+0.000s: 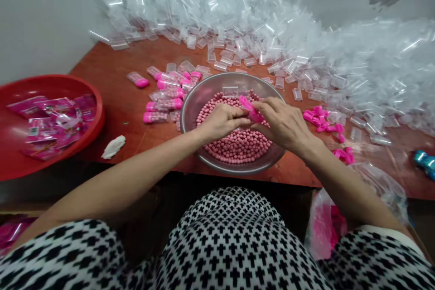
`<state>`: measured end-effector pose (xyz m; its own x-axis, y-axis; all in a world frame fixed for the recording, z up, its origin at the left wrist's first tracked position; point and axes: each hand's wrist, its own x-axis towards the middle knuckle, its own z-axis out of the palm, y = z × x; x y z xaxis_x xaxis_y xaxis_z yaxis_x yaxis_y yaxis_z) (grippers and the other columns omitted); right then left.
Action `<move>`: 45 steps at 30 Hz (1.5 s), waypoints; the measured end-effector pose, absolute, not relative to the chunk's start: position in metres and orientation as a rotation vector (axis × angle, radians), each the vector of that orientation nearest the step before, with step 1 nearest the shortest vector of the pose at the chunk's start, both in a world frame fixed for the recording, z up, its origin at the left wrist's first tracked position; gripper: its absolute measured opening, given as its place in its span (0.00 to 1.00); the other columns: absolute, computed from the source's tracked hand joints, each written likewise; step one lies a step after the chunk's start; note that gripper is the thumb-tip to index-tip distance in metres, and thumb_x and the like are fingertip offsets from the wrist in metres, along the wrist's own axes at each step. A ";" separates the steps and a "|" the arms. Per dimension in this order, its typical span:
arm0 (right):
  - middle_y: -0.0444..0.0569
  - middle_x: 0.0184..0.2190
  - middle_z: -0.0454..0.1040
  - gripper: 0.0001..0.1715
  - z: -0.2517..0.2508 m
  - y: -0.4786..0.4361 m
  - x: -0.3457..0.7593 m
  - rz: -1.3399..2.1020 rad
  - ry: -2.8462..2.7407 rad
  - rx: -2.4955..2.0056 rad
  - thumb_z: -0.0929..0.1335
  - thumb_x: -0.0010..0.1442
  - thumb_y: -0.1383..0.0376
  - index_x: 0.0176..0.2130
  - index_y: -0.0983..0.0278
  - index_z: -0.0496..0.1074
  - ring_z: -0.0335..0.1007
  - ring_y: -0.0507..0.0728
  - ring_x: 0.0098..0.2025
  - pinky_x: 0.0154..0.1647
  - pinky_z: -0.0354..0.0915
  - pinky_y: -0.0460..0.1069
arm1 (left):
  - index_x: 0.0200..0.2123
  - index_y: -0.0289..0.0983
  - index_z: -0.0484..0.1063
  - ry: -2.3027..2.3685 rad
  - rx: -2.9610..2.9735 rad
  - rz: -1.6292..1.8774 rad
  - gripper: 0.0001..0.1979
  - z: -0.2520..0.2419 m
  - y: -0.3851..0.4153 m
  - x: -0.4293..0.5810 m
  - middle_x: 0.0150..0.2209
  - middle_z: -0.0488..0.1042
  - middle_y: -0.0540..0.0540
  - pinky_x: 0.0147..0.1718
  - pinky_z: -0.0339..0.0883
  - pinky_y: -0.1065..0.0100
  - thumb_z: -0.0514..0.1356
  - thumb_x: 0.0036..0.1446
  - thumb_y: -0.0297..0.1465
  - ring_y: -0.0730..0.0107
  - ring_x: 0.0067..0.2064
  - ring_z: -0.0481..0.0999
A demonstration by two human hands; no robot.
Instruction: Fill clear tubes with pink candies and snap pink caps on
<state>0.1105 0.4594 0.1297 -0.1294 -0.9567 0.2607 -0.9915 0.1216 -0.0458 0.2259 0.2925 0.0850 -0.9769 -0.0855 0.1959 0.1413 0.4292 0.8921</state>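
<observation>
Over a steel bowl (pixel 192 138) of pink round candies (pixel 234 149), my hands meet at a bright pink plastic piece (pixel 250 108). My right hand (pixel 285 122) grips this piece with its fingers curled over it. My left hand (pixel 222 120) is closed in a pinch at the piece's left side; whether it also holds a clear tube is hidden by the fingers. A clear plastic tube (pixel 230 91) lies on the candies behind my hands. Left of the bowl lie several filled tubes with pink ends (pixel 165 105).
Clear empty tubes (pixel 238 13) are heaped along the back and right. Loose pink pieces (pixel 319 118) lie right of the bowl, near a plastic bag (pixel 321 229). A red basin (pixel 98 108) with pink packets stands left, beside a crumpled white wad (pixel 113 147). Something shiny blue (pixel 424 161) lies far right.
</observation>
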 end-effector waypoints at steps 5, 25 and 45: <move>0.50 0.68 0.60 0.32 0.145 0.451 0.112 0.001 -1.921 2.176 0.64 0.66 0.61 0.67 0.59 0.58 0.51 0.62 0.70 0.70 0.46 0.61 | 0.30 0.34 0.80 -2.365 -0.037 -1.758 0.09 0.083 0.295 0.222 0.32 0.82 0.46 0.40 0.72 0.66 0.63 0.54 0.33 0.65 0.36 0.79; 0.62 0.42 0.74 0.35 0.101 0.440 0.120 0.193 -2.185 1.607 0.67 0.60 0.47 0.54 0.71 0.67 0.66 0.67 0.43 0.42 0.61 0.58 | 0.29 0.32 0.74 -1.882 0.321 -2.227 0.02 0.092 0.296 0.225 0.25 0.73 0.51 0.31 0.67 0.71 0.63 0.53 0.25 0.76 0.27 0.70; 0.59 0.52 0.76 0.41 0.097 0.461 0.088 0.623 -2.460 1.541 0.69 0.62 0.49 0.66 0.65 0.59 0.74 0.66 0.52 0.51 0.70 0.59 | 0.44 0.36 0.77 -2.142 0.595 -1.283 0.13 0.120 0.207 0.249 0.43 0.81 0.46 0.52 0.70 0.57 0.64 0.57 0.35 0.63 0.44 0.78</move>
<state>0.0878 0.4608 0.0972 -0.4503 -0.8175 0.3589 -0.8898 0.3779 -0.2556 0.2489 0.2066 0.1204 -0.7405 -0.6275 0.2405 -0.0840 0.4415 0.8933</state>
